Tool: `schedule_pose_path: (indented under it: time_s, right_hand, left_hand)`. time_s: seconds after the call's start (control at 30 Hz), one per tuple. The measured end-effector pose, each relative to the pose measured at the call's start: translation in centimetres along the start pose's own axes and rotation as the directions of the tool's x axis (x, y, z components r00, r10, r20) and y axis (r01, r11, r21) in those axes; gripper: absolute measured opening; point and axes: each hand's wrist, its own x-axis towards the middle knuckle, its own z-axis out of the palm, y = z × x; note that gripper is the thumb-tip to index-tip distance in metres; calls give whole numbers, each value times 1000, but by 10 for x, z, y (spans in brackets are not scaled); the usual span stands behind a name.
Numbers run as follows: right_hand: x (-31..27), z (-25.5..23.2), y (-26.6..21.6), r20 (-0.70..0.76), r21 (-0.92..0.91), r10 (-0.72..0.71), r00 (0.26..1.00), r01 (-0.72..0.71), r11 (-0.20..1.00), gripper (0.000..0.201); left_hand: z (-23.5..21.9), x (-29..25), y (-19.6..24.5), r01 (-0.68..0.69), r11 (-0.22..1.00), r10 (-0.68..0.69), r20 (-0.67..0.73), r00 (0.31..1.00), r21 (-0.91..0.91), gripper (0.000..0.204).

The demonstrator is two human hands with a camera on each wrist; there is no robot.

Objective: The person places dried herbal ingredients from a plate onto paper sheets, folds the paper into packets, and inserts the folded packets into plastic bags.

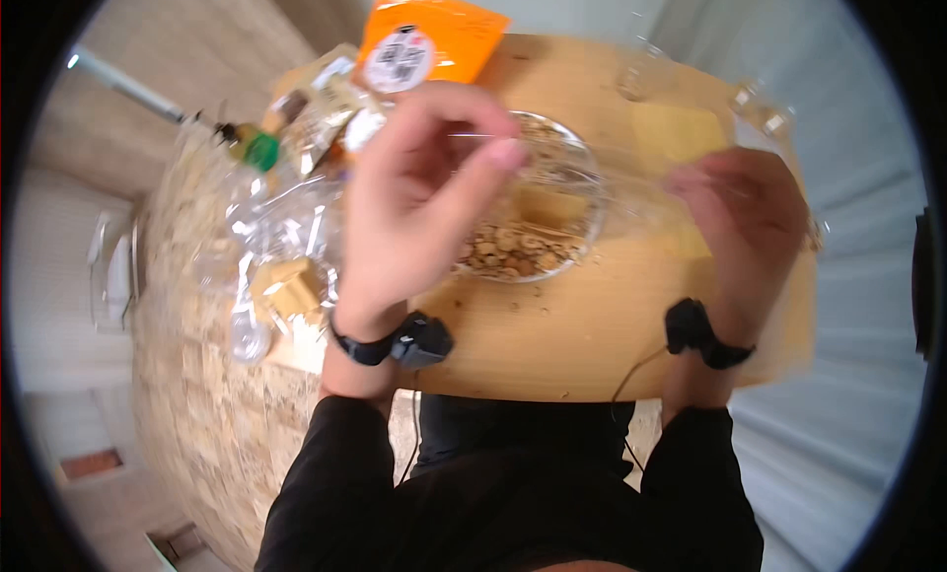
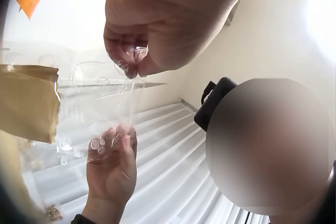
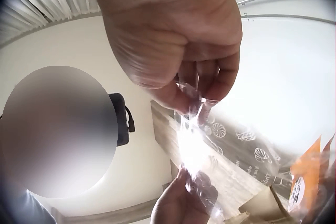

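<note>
Both hands [image 1: 419, 192] [image 3: 181, 203] are pinching the thin, clear bag [image 2: 79, 103] — fingers curling, the printed plastic stretching between them.

Black sleeves [image 1: 330, 473], black wrist straps [image 1: 367, 349] with dark boxy modules [image 1: 422, 339], thin cables [image 1: 636, 373]

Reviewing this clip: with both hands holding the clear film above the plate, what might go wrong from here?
The clear film looks thin and is pinched by the fingertips of the left hand and right hand, so it might slip or tear.
The brown piece hangs over the plate and could drop onto the snack pieces.
</note>
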Motion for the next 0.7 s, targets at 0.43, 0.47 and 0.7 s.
schedule_pose_path:
  time_s: [0.43, 0.47, 0.7]
  right_hand:
    - [-9, -16, -8, -18, -34, -30, 999, 29, 999, 7]
    - [-10, -19, -9, -9, -11, -66, 998, 66, 998, 8]
    - [-3, -24, 1, 85, 168, -267, 960, 250, 953, 43]
  left_hand:
    - [19, -2, 1, 92, 953, -34, 201, 979, -287, 27]
    - [20, -5, -1, 199, 936, -113, 289, 951, -290, 25]
    - [-31, -53, 5, 371, 905, -397, -101, 912, -207, 14]
